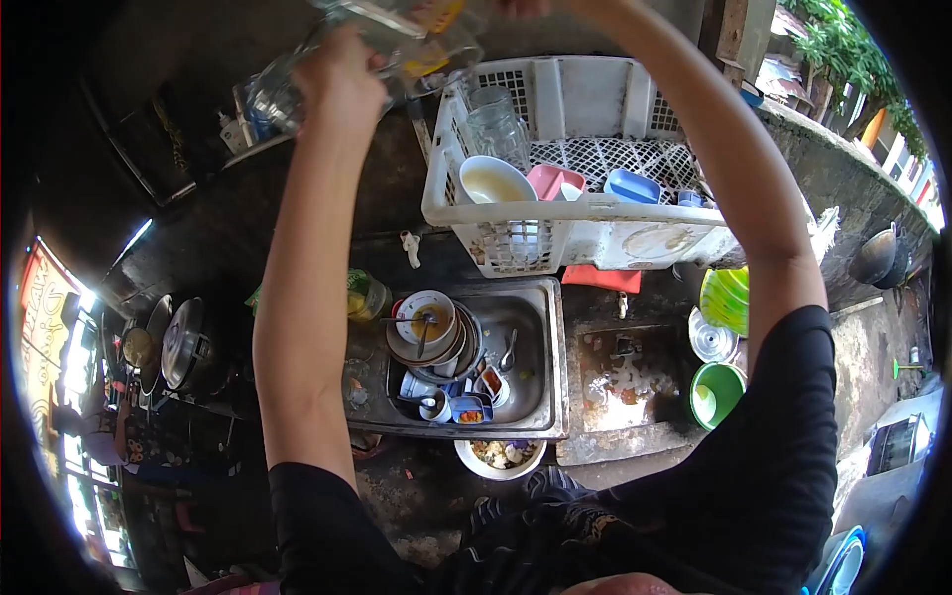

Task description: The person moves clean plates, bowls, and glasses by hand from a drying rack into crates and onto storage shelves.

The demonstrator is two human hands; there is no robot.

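Observation:
My left hand [342,74] is raised at the upper left, its fingers wrapped round clear glassware, which looks like a glass mug [278,94]. More clear glass with yellow markings [431,59] is just right of that hand. My right hand [526,6] reaches up to the top edge, where most of it is cut off and its fingers are hidden. Below and between my arms hangs a white plastic crate [595,208]. Inside it are a glass mug [496,129], a white bowl [493,180], a pink dish [547,181] and a blue dish [633,185].
A metal sink [531,397] holds stacked dirty bowls, plates and cutlery. Below its front edge is a white basin of food scraps [501,464]. Taps [411,248] stick out from the wall. At the right are a green bucket [729,382] and a metal lid [709,337]; pots [183,347] stand left.

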